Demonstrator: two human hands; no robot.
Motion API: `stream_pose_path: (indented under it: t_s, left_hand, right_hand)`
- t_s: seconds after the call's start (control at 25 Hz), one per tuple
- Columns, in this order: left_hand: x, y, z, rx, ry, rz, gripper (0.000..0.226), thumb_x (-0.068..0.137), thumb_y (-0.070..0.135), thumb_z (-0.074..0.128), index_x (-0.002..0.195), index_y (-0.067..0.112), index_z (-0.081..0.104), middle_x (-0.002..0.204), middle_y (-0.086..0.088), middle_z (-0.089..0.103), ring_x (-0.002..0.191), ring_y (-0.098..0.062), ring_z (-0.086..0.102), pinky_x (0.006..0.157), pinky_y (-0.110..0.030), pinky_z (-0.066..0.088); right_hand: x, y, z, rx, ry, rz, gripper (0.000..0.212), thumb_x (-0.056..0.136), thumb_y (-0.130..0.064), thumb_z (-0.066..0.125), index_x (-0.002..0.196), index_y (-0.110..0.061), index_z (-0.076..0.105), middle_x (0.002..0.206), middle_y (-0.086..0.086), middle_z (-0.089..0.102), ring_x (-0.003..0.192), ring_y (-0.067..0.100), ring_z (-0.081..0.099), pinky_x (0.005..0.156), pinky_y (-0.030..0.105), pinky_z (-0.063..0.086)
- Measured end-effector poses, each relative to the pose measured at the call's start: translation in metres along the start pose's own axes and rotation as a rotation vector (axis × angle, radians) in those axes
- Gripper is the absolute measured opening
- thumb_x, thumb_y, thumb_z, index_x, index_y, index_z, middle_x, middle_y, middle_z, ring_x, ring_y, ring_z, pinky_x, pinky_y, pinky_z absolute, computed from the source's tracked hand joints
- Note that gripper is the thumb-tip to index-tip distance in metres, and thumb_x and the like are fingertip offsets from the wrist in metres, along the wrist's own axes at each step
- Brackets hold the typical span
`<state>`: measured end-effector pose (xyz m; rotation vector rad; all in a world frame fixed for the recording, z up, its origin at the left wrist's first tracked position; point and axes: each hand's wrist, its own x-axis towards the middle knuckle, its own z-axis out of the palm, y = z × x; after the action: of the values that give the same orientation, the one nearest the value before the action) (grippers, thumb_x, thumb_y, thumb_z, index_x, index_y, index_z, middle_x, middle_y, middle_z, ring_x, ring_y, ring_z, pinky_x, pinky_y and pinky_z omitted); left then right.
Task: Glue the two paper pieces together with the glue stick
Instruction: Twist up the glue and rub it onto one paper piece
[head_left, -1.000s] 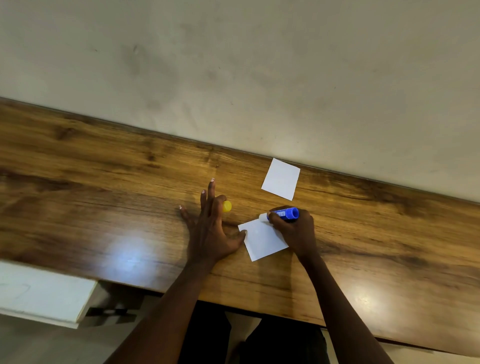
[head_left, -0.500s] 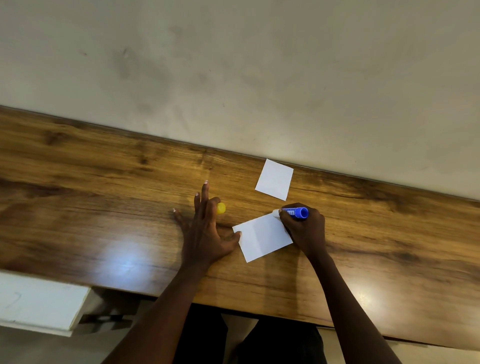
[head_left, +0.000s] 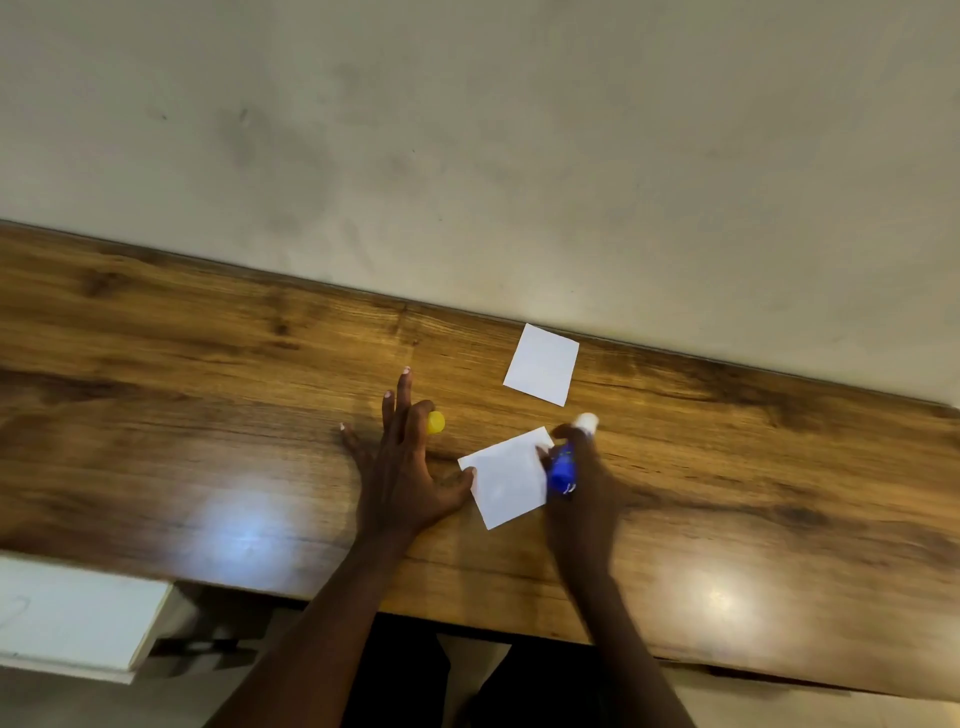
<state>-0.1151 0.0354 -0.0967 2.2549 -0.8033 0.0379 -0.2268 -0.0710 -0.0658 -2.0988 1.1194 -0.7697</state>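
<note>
a wooden counter (head_left: 208, 415) runs across the view with a pale wall (head_left: 467, 130) behind its far edge. the left hand (head_left: 402, 467) lies flat on the counter with its fingers spread, palm down, and its thumb tip touches the left edge of the near paper piece (head_left: 506, 475). a small yellow cap (head_left: 435, 422) sits just beside the right side of the left hand's fingers, partly hidden by them.

the near paper piece is white, lies flat on the counter between the two hands and is turned at an angle to the counter edge. the right hand (head_left: 582, 488) is blurred; it is closed around the blue glue stick (head_left: 562, 470), which sits at the right edge of the near paper piece. a white blur shows at the far end of the right hand, and it is not clear whether that is the glue tip. whether the stick touches the paper cannot be told through the blur.

the far paper piece (head_left: 542, 364), also white, lies flat near the far edge of the counter, close to the wall and well apart from the near one. a white board (head_left: 78, 618) shows at the near left, below the counter edge.
</note>
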Motion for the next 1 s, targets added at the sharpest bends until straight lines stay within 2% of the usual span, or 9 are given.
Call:
stream_pose_path:
  t_s: [0.08,0.2,0.28,0.44,0.56,0.64,0.72,0.84,1.0]
  left_hand:
    - [0.0,0.001,0.0,-0.007,-0.003,-0.009,0.094,0.063,0.042,0.074,0.119,0.045,-0.001,0.147,-0.015,0.032,0.14,-0.036,0.015,0.102,-0.069,-0.009]
    - [0.0,0.002,-0.001,-0.051,0.02,-0.026,0.077,0.067,0.053,0.057,0.119,0.045,0.001,0.146,-0.015,0.034,0.139,-0.034,0.02,0.103,-0.067,-0.01]
    - [0.0,0.001,-0.001,-0.049,0.008,-0.033,0.078,0.067,0.057,0.057,0.119,0.045,0.0,0.148,-0.014,0.031,0.14,-0.034,0.016,0.103,-0.066,-0.01]
    - [0.001,-0.006,0.005,0.057,-0.033,0.005,0.091,0.062,0.047,0.073,0.126,0.032,0.01,0.154,-0.005,0.007,0.141,-0.034,0.009,0.102,-0.068,-0.009]
    - [0.001,-0.01,0.008,0.124,-0.061,0.015,0.085,0.06,0.048,0.072,0.127,0.018,0.03,0.148,0.006,-0.011,0.14,-0.03,-0.001,0.102,-0.07,-0.009]
    - [0.002,-0.011,0.008,0.136,-0.067,0.006,0.083,0.059,0.049,0.072,0.125,0.016,0.034,0.147,0.007,-0.013,0.138,-0.026,-0.004,0.102,-0.069,-0.009]
    - [0.003,-0.012,0.009,0.15,-0.067,0.002,0.082,0.059,0.05,0.071,0.125,0.016,0.035,0.147,0.007,-0.013,0.14,-0.029,-0.001,0.102,-0.07,-0.008]
    - [0.001,-0.013,0.01,0.158,-0.07,0.007,0.082,0.06,0.051,0.069,0.125,0.017,0.033,0.147,0.007,-0.013,0.14,-0.031,0.002,0.102,-0.071,-0.007]
    - [0.001,-0.012,0.009,0.162,-0.067,0.005,0.085,0.059,0.054,0.069,0.126,0.018,0.03,0.147,0.006,-0.013,0.138,-0.027,-0.003,0.102,-0.07,-0.008]
  right_hand:
    - [-0.018,-0.005,0.019,-0.212,-0.242,-0.051,0.042,0.08,-0.02,0.065,0.118,-0.016,0.05,0.105,0.012,0.067,0.091,0.028,0.061,0.076,0.034,0.049]
    - [-0.015,-0.001,0.022,-0.214,-0.41,-0.129,0.045,0.078,-0.009,0.064,0.118,-0.018,0.047,0.121,0.012,0.06,0.11,0.03,0.052,0.094,0.038,0.041]
    - [-0.001,0.005,0.011,-0.149,-0.557,-0.18,0.05,0.076,0.004,0.06,0.116,-0.022,0.046,0.124,0.009,0.057,0.112,0.028,0.047,0.09,0.031,0.036]
    - [0.024,0.01,-0.008,-0.195,-0.906,-0.291,0.056,0.072,0.011,0.058,0.111,-0.028,0.045,0.119,0.005,0.054,0.099,0.016,0.046,0.081,0.033,0.038]
    - [0.028,0.006,-0.009,-0.026,-0.791,-0.32,0.032,0.077,-0.005,0.064,0.099,-0.023,0.052,0.109,0.009,0.062,0.09,0.019,0.057,0.074,0.027,0.045]
    - [0.025,-0.002,-0.004,0.323,-0.581,-0.14,0.016,0.081,-0.021,0.059,0.095,-0.026,0.053,0.092,0.007,0.066,0.075,0.011,0.061,0.069,0.016,0.046]
    - [0.023,-0.009,0.008,0.565,-0.456,0.08,0.014,0.086,-0.025,0.054,0.099,-0.026,0.054,0.076,-0.001,0.062,0.06,0.004,0.058,0.061,0.011,0.044]
    - [0.023,-0.015,0.028,0.54,-0.391,0.277,0.016,0.084,-0.02,0.057,0.095,-0.009,0.061,0.073,0.005,0.061,0.058,0.008,0.054,0.06,0.014,0.041]
    - [0.022,-0.015,0.035,0.449,-0.361,0.243,0.002,0.079,-0.01,0.063,0.08,-0.008,0.062,0.081,0.015,0.064,0.063,0.016,0.054,0.057,0.013,0.042]
